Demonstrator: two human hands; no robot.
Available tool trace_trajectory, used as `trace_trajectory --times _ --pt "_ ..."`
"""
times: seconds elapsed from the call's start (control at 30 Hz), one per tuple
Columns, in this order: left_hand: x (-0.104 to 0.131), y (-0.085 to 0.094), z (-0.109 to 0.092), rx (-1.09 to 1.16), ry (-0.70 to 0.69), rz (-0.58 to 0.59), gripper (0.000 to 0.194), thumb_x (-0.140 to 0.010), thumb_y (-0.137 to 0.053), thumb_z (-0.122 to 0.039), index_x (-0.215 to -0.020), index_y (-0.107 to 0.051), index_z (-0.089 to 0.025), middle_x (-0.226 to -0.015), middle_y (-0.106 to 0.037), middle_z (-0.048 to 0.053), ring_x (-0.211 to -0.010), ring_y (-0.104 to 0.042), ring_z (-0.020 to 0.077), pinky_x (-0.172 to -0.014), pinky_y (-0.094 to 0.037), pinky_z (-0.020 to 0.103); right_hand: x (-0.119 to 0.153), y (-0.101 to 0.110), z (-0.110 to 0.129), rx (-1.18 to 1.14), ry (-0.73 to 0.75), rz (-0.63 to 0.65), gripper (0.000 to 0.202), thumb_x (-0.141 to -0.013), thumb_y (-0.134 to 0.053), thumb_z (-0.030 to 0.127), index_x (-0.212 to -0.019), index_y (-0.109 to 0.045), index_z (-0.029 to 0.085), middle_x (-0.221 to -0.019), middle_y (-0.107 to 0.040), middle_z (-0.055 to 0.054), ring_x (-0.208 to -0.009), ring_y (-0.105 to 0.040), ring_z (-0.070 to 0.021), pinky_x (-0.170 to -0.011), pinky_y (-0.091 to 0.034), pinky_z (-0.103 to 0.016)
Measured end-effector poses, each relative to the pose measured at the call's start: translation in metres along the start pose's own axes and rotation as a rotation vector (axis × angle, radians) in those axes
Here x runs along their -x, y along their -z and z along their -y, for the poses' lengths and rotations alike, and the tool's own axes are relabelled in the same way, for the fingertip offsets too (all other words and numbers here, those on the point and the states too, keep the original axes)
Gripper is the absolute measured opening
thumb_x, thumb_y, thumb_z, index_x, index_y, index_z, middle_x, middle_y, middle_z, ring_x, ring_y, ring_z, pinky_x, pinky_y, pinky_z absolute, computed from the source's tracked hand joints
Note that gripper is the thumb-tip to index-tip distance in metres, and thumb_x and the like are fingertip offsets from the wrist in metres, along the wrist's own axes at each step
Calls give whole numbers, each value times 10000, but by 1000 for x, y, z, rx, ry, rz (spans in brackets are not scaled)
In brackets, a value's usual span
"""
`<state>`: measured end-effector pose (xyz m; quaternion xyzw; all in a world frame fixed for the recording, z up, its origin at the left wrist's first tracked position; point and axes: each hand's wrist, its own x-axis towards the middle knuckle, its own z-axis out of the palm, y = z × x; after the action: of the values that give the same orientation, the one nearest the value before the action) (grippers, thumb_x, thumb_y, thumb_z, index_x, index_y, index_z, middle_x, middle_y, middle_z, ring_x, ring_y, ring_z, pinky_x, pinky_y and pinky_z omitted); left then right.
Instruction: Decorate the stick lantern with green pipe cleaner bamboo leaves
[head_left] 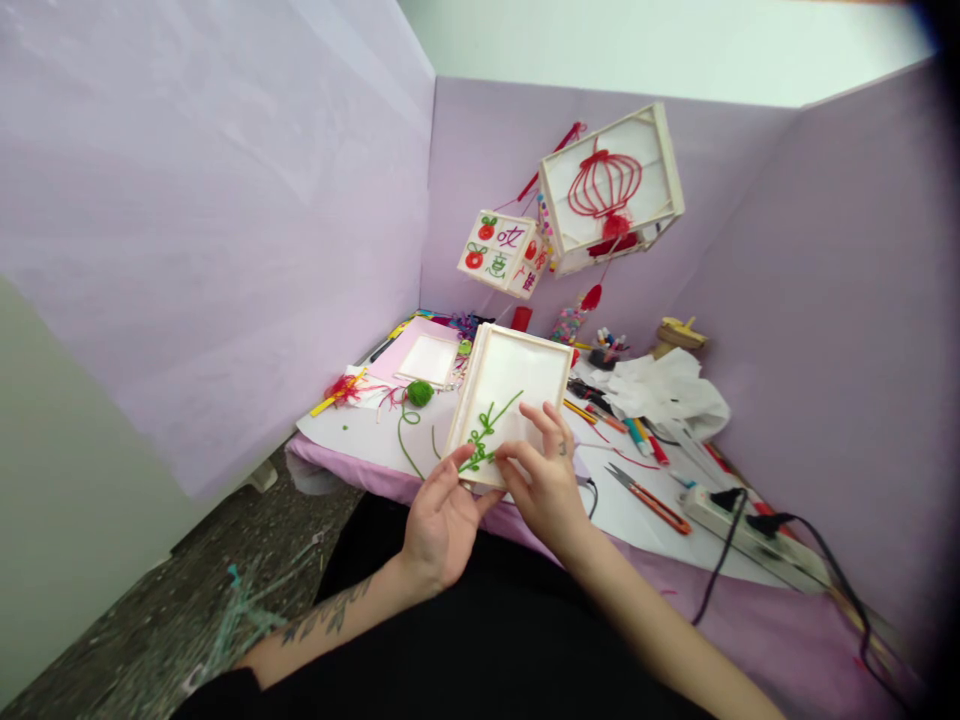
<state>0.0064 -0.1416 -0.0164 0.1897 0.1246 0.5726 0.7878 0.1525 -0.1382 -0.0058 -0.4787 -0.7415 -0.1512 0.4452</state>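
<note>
A shallow wood-framed box (528, 362) with a white face tilts up over the table's front edge. Green cord is laid on that face as a leafy sprig (486, 422), looped leaves along a slanting stem. My left hand (442, 525) grips the box's lower left corner, thumb at the foot of the sprig. With thumb and index finger, my right hand (544, 485) pinches at the green cord low on the face; its other fingers are raised. What exactly lies between those fingertips is partly hidden. A ball of green yarn (420, 393) lies left of the box, with a loose strand nearby.
Orange-handled snips (649, 498) lie on the right, near a power strip (754, 535) with black plugs. Crumpled white paper (667, 390) and markers (637, 437) sit behind them. Decorated lanterns (611, 190) hang at the back. Purple partitions (300, 200) enclose the table.
</note>
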Motion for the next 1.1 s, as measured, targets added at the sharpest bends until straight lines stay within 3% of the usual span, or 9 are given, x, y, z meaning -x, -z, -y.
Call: trace_trajectory --times 0.23,0.8,1.1 --pt "-1 0 0 10 3 8 197 -885 -576 -264 -995 -715 -177 -1242 -644 115 -1231 -522 311 -941 -473 486 0 -2 -1 25 12 9 106 -874 -552 101 -885 -580 203 -1388 -418 -123 -1406 -255 -359 -1090 -334 -613" --pt "1 -1 0 19 1 23 206 -893 -573 -266 -984 -726 -163 -1151 -680 116 -1124 -588 282 -960 -471 497 2 -1 0 -8 -11 4 120 -824 -577 105 -867 -614 210 -1377 -434 -110 -1405 -270 -357 -1090 -328 -607" --pt "2 0 0 29 3 33 195 -886 -586 -261 -991 -722 -170 -1198 -672 120 -1226 -535 315 -989 -446 531 5 6 -1 -113 -8 5 172 -796 -537 93 -910 -580 215 -1389 -438 -104 -1411 -261 -359 -1086 -309 -626"
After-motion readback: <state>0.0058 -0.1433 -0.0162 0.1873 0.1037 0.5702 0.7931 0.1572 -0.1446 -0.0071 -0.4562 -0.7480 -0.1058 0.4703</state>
